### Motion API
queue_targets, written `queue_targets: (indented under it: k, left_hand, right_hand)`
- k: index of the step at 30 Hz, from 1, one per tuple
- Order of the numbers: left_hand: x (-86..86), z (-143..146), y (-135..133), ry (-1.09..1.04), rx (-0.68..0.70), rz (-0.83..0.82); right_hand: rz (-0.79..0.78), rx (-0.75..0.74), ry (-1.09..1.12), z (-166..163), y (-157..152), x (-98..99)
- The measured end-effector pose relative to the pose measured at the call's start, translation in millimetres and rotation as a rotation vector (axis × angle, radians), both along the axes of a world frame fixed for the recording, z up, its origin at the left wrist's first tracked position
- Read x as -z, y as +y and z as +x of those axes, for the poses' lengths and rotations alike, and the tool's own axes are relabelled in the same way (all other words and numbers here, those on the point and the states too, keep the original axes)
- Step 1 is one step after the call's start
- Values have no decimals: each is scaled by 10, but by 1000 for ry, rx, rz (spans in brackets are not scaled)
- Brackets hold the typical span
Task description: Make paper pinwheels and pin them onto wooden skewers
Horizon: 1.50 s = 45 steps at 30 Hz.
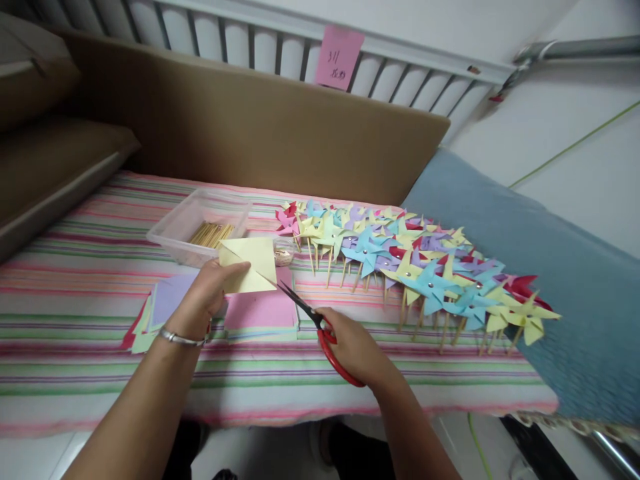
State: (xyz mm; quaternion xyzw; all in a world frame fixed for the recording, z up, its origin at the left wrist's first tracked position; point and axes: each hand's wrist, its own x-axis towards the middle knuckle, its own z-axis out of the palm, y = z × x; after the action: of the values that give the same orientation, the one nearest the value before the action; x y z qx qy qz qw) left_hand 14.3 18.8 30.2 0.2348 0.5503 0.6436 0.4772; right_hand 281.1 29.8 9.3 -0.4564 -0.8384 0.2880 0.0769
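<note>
My left hand (203,300) pinches a folded pale yellow paper square (253,265) and holds it above the striped cloth. My right hand (353,347) grips red-handled scissors (320,327), and the dark blades point up-left and meet the paper's lower corner. A silver bracelet (181,339) circles my left wrist. Under the hands lie stacks of coloured paper squares, pink (260,312) on top of one and lilac (167,297) on another.
A clear plastic tub (173,235) holding wooden sticks (211,233) stands behind the paper. Several finished paper pinwheels (415,267) on sticks lie in a row to the right. A brown cardboard sheet (260,127) stands behind the striped table (75,313). A blue mat (575,280) lies at the right.
</note>
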Motion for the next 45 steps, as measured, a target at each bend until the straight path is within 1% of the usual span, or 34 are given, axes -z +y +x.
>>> queue_targets:
  k: [2,4,8,10,12,14,17,19,21,23,27,29,30,32,34,36,38,40,43,44,45]
  left_hand:
    - [16,37,7,-37,35,29]
    - [62,56,22,-54,76,68]
    - [168,72,51,-64,123,76]
    - [198,99,58,-77,145,55]
    - [212,148,59,-79,175,28]
    - [219,213,55,-67,200,-9]
    - [233,322,43,-50,232,-48]
    - [244,390,31,-34,263,-50]
    - [250,444,18,-15,295,-61]
    - [245,480,7,0,324,-80]
    - [216,496,-3,20,362,-89]
    - [205,489,-7,17,379,-86]
    - [201,487,-11,15,393,-80]
    - [197,487,-23,13,426,-63]
    - [193,494,-40,23,452,-58]
    - [188,501,-53,32,462,-64]
    - [184,502,-57,31,449,-67]
    - [189,496,-47,15,412,-59]
    - [219,482,-18,-23,323,-20]
    - [234,478,-9,-23,299,-11]
    - [250,475,-3,-4,275,-4]
  right_hand:
    - [66,30,-49,33,34,29]
    - [97,28,-101,55,56,68]
    - [92,15,-181,83,78,118]
    - [89,38,-164,76,96,114]
    - [88,127,-43,41,119,87]
    - [52,256,192,-23,140,41]
    - [-91,393,593,-147,163,-36]
    - [-181,450,791,-227,176,-75]
    - [-210,509,905,-299,188,-99]
    - [-169,556,943,-364,193,-112]
    - [-16,544,900,-472,175,-120]
    - [8,514,868,-513,165,-112]
    - [-4,502,860,-529,162,-105]
    - [-90,482,879,-551,162,-87]
    - [-224,462,936,-558,171,-66]
    - [-353,437,991,-555,185,-41]
    - [-436,431,1037,-549,200,-12]
    - [-502,422,1081,-550,210,24]
    - [-591,354,1107,-568,214,74]
    - [-589,357,1099,-573,213,82]
    - [-546,397,1091,-575,210,83]
